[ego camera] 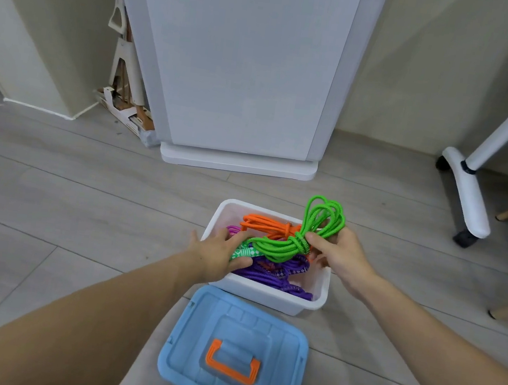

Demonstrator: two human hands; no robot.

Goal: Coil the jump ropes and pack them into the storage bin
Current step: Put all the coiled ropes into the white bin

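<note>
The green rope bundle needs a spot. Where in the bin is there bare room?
Bare room shows only along the white plastic bin's far-left corner, beside the coiled orange rope. The purple rope crowds the near half.

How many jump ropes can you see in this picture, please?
4. The green rope is held by both hands over the white storage bin; the orange rope, the purple rope and the pink rope lie inside. Others may be hidden underneath.
</note>
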